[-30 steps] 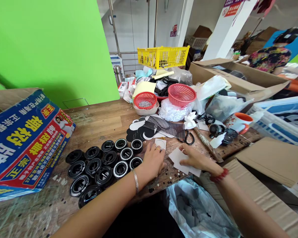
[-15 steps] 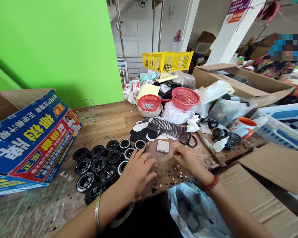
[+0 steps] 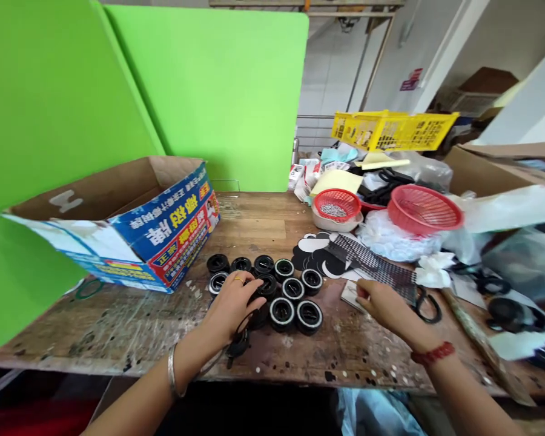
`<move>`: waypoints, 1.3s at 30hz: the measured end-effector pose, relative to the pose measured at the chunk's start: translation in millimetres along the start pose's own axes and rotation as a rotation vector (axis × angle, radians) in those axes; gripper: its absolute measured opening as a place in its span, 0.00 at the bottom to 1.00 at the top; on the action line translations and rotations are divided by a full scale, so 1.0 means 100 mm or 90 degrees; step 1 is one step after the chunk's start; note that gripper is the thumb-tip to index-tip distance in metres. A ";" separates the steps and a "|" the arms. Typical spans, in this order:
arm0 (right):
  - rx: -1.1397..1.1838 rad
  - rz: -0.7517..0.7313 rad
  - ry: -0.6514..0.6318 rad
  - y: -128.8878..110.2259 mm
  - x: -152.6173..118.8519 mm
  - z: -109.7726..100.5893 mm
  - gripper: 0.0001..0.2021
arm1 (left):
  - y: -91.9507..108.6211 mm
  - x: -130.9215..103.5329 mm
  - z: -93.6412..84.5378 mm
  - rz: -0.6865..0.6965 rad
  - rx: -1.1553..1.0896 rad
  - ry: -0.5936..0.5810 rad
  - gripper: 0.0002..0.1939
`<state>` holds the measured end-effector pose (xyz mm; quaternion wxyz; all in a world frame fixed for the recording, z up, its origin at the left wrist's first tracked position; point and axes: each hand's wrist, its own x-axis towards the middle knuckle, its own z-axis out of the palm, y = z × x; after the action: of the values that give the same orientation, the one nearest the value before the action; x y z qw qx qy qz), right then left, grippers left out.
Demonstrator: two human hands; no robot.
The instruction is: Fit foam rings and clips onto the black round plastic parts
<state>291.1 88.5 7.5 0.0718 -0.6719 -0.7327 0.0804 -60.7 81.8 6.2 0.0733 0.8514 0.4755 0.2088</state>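
My left hand [image 3: 232, 304] lies palm down, fingers [image 3: 251, 301] curled and spread forward (a bangle sits on that wrist). My right hand [image 3: 386, 307] reaches out lower, fingertips [image 3: 360, 292] pinched together, forearm angled in from the right.

Wooden table [image 3: 258, 221], black rings [image 3: 295, 289], box [image 3: 131, 224]

Bright, even daylight with soft shadows; wide-angle bending at the edges, slight motion blur at right.

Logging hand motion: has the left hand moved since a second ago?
Yes. The left hand went left, from the bare wood by the white card onto the black rings.
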 end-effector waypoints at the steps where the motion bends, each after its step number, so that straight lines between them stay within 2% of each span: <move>1: 0.038 -0.004 0.033 -0.06 0.04 -0.04 0.05 | -0.08 -0.02 0.01 -0.014 0.012 0.011 0.15; 3: 0.156 -0.031 0.106 -0.28 0.16 -0.09 0.05 | -0.22 -0.06 0.05 -0.034 0.040 0.026 0.17; 5: 0.277 -0.085 0.133 -0.62 0.33 -0.06 0.08 | -0.30 -0.08 0.10 -0.055 0.071 0.034 0.19; 7: 0.339 -0.120 0.095 -0.99 0.53 0.02 0.11 | -0.33 -0.05 0.14 -0.082 0.102 0.032 0.20; 10: 0.343 -0.112 0.040 -1.42 0.85 0.20 0.13 | -0.32 0.02 0.17 -0.118 0.131 0.011 0.21; 14: 0.298 -0.123 0.023 -1.67 1.15 0.40 0.12 | -0.32 0.14 0.20 -0.140 0.135 -0.011 0.22; 21: 0.178 -0.140 -0.013 -1.62 1.26 0.51 0.12 | -0.29 0.24 0.23 -0.130 0.141 -0.028 0.23; 27: 0.158 -0.071 -0.070 -1.54 1.46 0.49 0.05 | -0.25 0.26 0.18 -0.118 0.154 -0.046 0.23; 30: 0.158 -0.048 -0.061 -1.60 1.49 0.48 0.05 | -0.19 0.32 0.13 -0.114 0.184 -0.067 0.21; 33: 0.157 -0.053 0.003 -1.62 1.31 0.42 0.05 | -0.13 0.35 0.07 -0.111 0.208 -0.082 0.21; 35: 0.159 -0.075 0.056 -1.52 1.08 0.36 0.07 | -0.12 0.31 0.07 -0.110 0.202 -0.069 0.21; 37: 0.162 -0.089 0.099 -1.28 0.78 0.29 0.08 | -0.14 0.20 0.09 -0.103 0.182 -0.035 0.23; 39: 0.158 -0.077 0.136 -0.90 0.46 0.25 0.08 | -0.19 0.05 0.14 -0.090 0.159 0.016 0.25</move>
<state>194.4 126.7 2.2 0.2364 -0.6174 -0.7444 0.0937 -67.4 97.7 -11.0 -0.0251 0.8155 0.5576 0.1531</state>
